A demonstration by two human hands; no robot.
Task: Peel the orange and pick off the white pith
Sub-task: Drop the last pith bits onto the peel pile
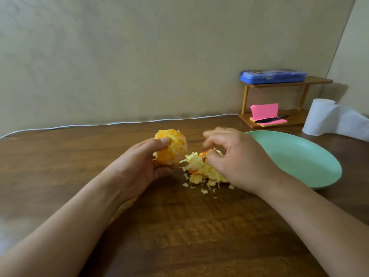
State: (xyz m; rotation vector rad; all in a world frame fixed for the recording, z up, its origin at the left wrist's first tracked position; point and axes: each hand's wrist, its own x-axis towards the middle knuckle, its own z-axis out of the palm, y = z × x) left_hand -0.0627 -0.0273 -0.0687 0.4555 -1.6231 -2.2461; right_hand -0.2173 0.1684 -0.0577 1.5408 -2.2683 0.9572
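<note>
Closest to me is just bare brown table [179,226], then my two hands. My left hand [139,166] is wrapped around the orange [175,144], thumb on top and fingers curled underneath, holding it up off the table. The rind looks to be off it, but pale pith patches cling all over the side I can see. My right hand [235,156] is hunched over the scrap pile [201,172] just beside the orange. The fingers are curled down and blurry, so I honestly can't tell if they're pinching a shred or holding nothing. The pile sits between my hands, right on the wood, with crumbs scattered on my side of it. The green plate [311,154] just past my right hand has nothing on it that I can see. My worry is squeezing too hard with the left thumb while I pick. The bare segments look soft, so a fingernail could tear the skin and get juice everywhere. Bits could also get swept off the edge by my right wrist. Further back on the right are a paper roll [319,116] and a little wooden shelf [319,80] with a blue case [273,76] on top.
</note>
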